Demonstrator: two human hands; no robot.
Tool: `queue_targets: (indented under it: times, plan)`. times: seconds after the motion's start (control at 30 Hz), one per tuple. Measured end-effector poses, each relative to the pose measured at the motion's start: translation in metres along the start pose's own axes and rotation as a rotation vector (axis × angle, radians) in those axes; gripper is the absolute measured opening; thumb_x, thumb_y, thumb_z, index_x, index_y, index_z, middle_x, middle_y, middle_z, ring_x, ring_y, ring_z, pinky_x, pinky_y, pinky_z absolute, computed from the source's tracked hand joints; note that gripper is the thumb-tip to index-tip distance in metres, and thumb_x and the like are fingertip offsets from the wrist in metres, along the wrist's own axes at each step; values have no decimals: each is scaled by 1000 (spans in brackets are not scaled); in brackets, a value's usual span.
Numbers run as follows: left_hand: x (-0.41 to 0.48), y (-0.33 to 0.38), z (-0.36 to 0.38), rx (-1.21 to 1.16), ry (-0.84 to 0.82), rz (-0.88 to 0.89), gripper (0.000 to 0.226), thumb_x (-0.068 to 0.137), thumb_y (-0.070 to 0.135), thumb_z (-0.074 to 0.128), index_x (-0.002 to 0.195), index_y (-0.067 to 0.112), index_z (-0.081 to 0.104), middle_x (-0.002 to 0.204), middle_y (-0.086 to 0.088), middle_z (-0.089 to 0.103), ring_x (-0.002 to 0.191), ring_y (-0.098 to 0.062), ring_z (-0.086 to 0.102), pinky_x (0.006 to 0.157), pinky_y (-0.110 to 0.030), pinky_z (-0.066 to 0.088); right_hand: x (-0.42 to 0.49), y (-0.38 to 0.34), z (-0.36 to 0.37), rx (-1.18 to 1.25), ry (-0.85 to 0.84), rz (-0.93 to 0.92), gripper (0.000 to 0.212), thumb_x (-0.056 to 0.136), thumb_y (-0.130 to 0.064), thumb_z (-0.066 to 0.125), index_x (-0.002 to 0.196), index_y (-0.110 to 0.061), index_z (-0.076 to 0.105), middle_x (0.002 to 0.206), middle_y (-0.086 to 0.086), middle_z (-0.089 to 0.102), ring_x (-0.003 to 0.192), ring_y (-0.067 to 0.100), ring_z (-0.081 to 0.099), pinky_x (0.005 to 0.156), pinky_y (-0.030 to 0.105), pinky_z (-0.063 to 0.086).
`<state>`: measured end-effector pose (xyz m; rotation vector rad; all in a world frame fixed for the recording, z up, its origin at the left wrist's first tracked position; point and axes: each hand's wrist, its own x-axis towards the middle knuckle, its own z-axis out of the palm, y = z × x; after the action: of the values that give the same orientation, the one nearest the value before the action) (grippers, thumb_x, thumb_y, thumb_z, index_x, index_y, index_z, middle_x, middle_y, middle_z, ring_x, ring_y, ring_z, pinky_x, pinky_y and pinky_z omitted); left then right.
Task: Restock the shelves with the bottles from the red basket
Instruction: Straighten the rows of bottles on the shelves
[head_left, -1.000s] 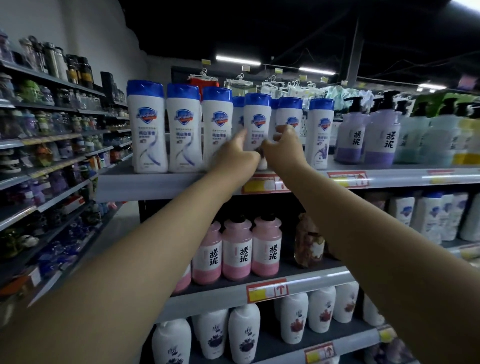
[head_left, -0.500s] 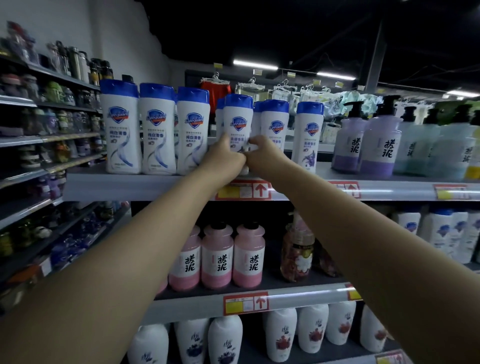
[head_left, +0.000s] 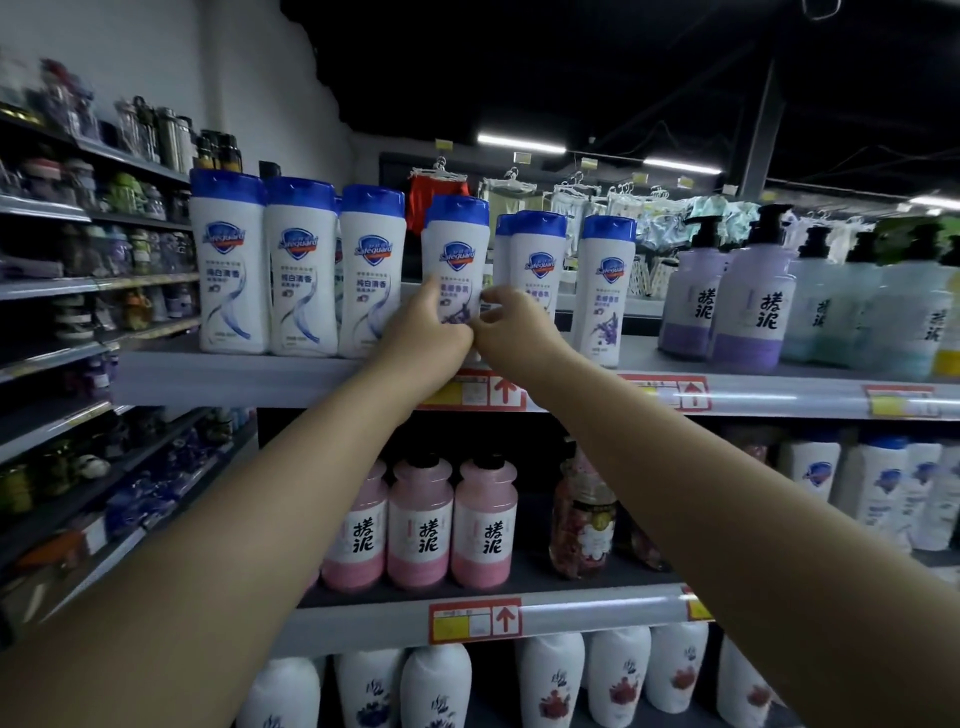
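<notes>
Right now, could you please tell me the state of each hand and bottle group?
left hand: gripping held bottle
right hand: fingers on held bottle
held bottle: upright, capped
pink bottles: upright, capped
purple pump bottles: upright

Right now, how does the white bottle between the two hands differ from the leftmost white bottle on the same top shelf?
The held bottle has a purple flower print; the leftmost bottle has a blue-grey swirl. The held bottle leans slightly, with the left hand and the right hand at its base; the leftmost bottle stands upright and untouched. Both are white, with blue caps and the Safeguard shield.
</notes>
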<state>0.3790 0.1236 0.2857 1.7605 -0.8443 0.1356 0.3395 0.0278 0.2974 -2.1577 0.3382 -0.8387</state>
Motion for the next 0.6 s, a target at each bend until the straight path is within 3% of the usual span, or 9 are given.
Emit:
queue_targets:
  times: [0.13,0.27,0.43,0.6]
  plan:
    - [1,0,6,-2,55,11,47,88,9,52,133,22,45,119,-2,60,105,-19,54,80,-28,37,4,8,-8,-60,193,-36,50,90,-12,56,137,-7,38,132,10,47,109,20,52,89,33,49]
    - [3,-3,11,-13,85,18,50,87,8,52,135,21,41,120,-2,58,107,-19,54,79,-29,37,14,18,-14,-131,351,13,51,88,-9,56,134,-6,35,135,12,38,122,26,41,105,35,38]
    - [9,-6,13,-28,79,6,68,86,9,53,147,24,27,128,1,53,113,-18,52,82,-29,36,26,25,-13,-147,334,99,44,86,-10,59,124,-3,37,123,12,47,106,22,47,101,39,45]
    - [17,-10,11,-16,75,3,66,86,9,55,146,24,30,130,-2,54,118,-21,52,87,-30,37,33,27,-9,-122,298,159,55,84,-13,65,127,-3,33,122,14,52,110,31,55,94,40,50]
